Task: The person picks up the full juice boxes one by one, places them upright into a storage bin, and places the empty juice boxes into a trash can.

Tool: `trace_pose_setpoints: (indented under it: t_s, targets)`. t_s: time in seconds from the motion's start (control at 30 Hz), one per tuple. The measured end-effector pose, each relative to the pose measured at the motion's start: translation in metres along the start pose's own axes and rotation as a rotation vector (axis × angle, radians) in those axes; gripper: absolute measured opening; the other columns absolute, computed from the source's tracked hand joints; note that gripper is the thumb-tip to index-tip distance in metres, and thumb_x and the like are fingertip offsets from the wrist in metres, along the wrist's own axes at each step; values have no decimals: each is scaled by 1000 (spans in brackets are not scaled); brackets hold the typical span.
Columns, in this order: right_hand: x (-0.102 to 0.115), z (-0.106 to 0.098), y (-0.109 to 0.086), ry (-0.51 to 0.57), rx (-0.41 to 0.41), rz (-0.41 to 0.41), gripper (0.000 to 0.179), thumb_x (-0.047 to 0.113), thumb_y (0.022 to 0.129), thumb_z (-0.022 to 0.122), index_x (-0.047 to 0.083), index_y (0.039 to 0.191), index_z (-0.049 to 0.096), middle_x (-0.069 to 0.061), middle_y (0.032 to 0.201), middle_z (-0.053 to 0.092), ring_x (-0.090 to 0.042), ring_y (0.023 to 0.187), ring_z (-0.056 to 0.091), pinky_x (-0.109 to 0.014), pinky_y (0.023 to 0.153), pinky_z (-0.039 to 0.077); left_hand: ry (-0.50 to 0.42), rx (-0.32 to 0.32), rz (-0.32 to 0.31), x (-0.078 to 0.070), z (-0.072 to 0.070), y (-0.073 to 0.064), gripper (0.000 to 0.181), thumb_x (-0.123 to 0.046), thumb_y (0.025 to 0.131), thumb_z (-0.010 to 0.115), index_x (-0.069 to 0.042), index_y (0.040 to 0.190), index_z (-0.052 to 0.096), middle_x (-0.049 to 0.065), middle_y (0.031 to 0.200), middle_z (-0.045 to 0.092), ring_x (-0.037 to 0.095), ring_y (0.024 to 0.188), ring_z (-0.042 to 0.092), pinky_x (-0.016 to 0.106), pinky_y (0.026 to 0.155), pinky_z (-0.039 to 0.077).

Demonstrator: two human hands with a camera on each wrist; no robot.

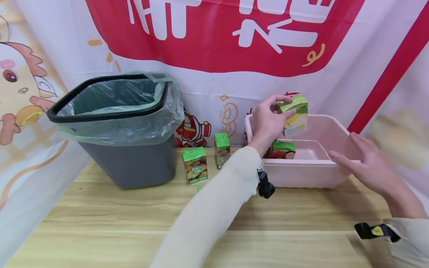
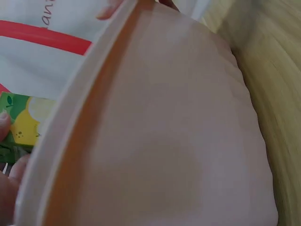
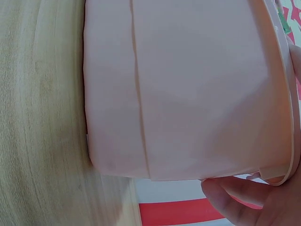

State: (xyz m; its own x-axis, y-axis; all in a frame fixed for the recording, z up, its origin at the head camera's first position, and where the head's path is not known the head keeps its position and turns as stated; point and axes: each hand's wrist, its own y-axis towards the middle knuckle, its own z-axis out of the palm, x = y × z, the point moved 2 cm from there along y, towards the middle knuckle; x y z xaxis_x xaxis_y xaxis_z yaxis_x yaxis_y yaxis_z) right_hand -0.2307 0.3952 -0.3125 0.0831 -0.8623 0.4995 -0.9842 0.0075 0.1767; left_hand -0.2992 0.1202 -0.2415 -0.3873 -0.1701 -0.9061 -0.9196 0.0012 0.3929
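Note:
My left hand point(image 1: 269, 117) pinches a small drink carton point(image 1: 297, 121) with a green top and yellow fruit print, above the left part of a pink plastic tub point(image 1: 301, 175). The same carton point(image 2: 28, 121) shows at the left edge of the left wrist view, partly behind the tub's rim. Inside the tub, a green and red carton point(image 1: 283, 147) lies below my left hand. My right hand point(image 1: 377, 167) holds the tub's right end, thumb over the front rim. In the right wrist view, the fingers point(image 3: 235, 197) bend against the tub's outer wall.
A grey trash bin point(image 1: 134, 167) with a black rim and clear green liner stands at the left. Two green-topped cartons, a brown-printed one point(image 1: 195, 165) and a narrower one point(image 1: 222, 149), stand between bin and tub. A printed cloth point(image 1: 214, 67) hangs behind the wooden table point(image 1: 100, 223).

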Motion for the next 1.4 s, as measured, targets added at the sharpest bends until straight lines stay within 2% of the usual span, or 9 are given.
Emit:
trace_pose_setpoints:
  t_s: [0.17,0.3,0.37,0.4,0.53,0.77,0.93,1.13,1.4]
  targets:
    - [0,1,1,0,-4,-7,100,59,101,59,6,170,10,-33,175,7,-63,155,14,-87,108,22,17,6,31,15,3,4,23,-20,92,84,-28,112,78,-9,109,74,3,88,64,17,73,49]
    - [-1,1,2,3,2,9,102,60,100,59,8,171,8,-33,175,5,-63,155,13,-88,107,23,15,37,-22,23,7,4,21,-18,92,84,-28,110,78,-12,143,68,4,92,69,18,72,53]
    - [-2,1,2,9,-1,12,102,60,100,60,8,171,8,-33,175,5,-63,155,13,-88,108,22,12,54,-45,25,9,5,21,-16,92,84,-27,109,78,-12,148,65,5,92,68,18,71,54]
    - [-2,1,2,11,-6,9,102,59,100,60,7,170,8,-33,174,6,-63,155,13,-88,109,21,15,63,-51,27,10,5,21,-15,92,83,-27,109,78,-11,147,66,5,91,67,18,71,54]
    - [-1,0,2,14,-22,-1,101,57,100,60,6,170,10,-34,174,8,-63,155,13,-87,110,21,27,106,-48,29,11,9,20,-11,92,82,-23,108,78,-6,123,72,7,90,64,18,72,54]
    - [-1,0,1,-1,-24,-2,101,57,100,60,5,170,9,-37,172,9,-65,152,17,-88,107,23,129,214,-61,33,17,12,17,-12,93,82,-23,104,79,-6,116,73,6,96,61,19,80,53]
    - [0,1,1,-10,-36,-20,99,55,101,61,3,169,12,-36,172,11,-64,151,20,-86,109,23,169,217,-74,37,18,14,15,-11,92,82,-23,101,80,-8,114,74,8,100,61,22,85,51]
    - [-1,3,2,-17,-34,-19,99,55,101,60,3,169,12,-36,173,11,-64,152,20,-86,109,23,195,232,-135,40,17,13,17,-8,91,82,-21,100,81,-7,118,75,11,110,62,29,95,53]
    - [-1,3,3,-21,-27,-2,100,56,101,60,4,170,9,-37,172,10,-65,150,19,-88,106,25,282,233,-199,40,17,12,17,-8,87,86,-21,96,83,-8,109,77,9,102,62,27,90,52]
